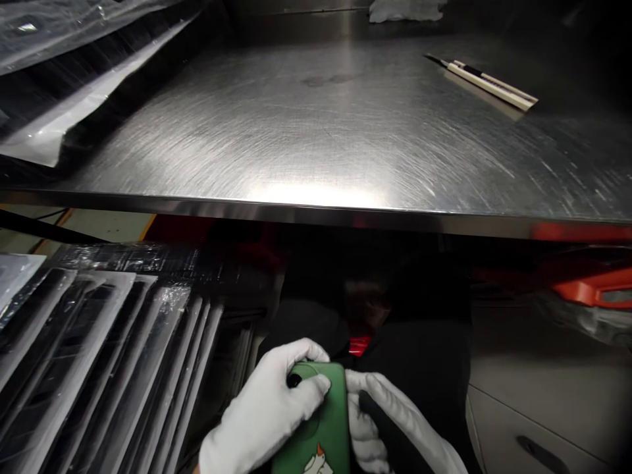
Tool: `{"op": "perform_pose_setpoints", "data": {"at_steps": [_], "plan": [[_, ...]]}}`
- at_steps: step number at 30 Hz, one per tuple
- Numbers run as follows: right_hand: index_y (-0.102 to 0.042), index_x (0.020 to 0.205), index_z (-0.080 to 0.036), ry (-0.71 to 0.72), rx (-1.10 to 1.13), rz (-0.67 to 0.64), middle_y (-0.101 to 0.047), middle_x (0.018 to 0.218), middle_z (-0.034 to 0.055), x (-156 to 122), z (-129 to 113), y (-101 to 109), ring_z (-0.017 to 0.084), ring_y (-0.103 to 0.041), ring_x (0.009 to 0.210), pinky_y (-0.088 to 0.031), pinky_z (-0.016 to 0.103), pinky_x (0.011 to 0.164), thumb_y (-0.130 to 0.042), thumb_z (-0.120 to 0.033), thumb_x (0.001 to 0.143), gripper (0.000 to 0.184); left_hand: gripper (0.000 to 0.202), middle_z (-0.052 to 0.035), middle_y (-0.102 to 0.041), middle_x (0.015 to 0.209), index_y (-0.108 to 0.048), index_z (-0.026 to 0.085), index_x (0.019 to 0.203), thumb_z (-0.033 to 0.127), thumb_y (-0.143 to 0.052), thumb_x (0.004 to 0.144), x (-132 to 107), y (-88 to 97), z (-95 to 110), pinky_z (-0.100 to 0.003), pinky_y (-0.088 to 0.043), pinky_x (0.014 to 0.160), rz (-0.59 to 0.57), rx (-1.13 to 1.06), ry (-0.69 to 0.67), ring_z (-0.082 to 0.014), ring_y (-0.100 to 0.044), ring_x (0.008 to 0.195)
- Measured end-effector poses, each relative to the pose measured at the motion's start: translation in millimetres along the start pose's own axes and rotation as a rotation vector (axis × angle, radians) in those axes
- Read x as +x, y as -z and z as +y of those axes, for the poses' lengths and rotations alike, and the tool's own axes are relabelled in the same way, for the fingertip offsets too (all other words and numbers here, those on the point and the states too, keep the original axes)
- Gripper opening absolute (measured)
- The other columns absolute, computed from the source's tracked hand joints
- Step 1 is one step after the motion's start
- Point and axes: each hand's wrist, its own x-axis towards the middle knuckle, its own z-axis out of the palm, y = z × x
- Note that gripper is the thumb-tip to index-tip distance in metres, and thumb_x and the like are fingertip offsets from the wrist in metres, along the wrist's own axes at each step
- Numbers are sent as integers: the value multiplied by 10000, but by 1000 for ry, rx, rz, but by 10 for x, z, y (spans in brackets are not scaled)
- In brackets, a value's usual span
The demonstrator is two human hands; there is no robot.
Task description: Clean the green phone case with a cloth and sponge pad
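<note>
Low in front of my lap is a phone [332,421] in a green case, with a white bird with an orange beak drawn on it. My left hand [276,401], in a white glove, is closed around its upper left part, thumb across the back near a dark camera lens. My right hand [390,421], also white-gloved, is at the phone's right edge with bent fingers touching it. Something dark shows between its upper finger and the folded ones; I cannot tell whether that is cloth or a gap.
A steel table [296,131] spans the view ahead. A cutter knife [488,84] lies on its right side. Plastic-wrapped dark panels [99,85] lie at the left, and several wrapped panels [123,368] stand below. A red-orange object [592,289] and grey drawers [543,408] are at the right.
</note>
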Motion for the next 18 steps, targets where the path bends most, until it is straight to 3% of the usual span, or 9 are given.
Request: {"op": "perform_pose_setpoints", "data": {"at_steps": [4, 8, 14, 18], "plan": [[-554, 978, -168, -13, 40, 15, -371, 606, -57, 32, 49, 27, 58, -320, 487, -249, 182, 463, -589, -726, 767, 597, 186, 0, -612, 755, -622, 182, 851, 349, -550, 816, -14, -15, 0, -282, -437, 637, 13, -34, 30, -195, -579, 720], [-556, 975, -161, 27, -39, -30, -301, 615, -73, -90, -76, -74, 47, -250, 502, -209, 190, 476, -582, -723, 776, 597, 263, 13, -567, 703, -635, 180, 827, 433, -565, 819, -25, -36, 16, -266, -415, 602, 17, -44, 28, -170, -534, 663], [-582, 1066, -139, 72, -234, 79, -508, 755, 17, -279, -217, -208, 123, -500, 656, -403, 263, 623, -575, -790, 714, 740, 340, 22, -492, 617, -605, 163, 709, 489, -576, 803, -25, -8, 74, -243, -342, 518, -13, -41, 32, -135, -453, 573], [-556, 1095, -137, 50, -239, 54, -475, 716, -11, -240, -174, -172, 87, -445, 592, -366, 234, 579, -547, -780, 748, 731, 379, 39, -417, 577, -499, 177, 626, 508, -570, 796, 13, 1, 82, -235, -292, 484, 18, 1, 24, -119, -395, 541]]}}
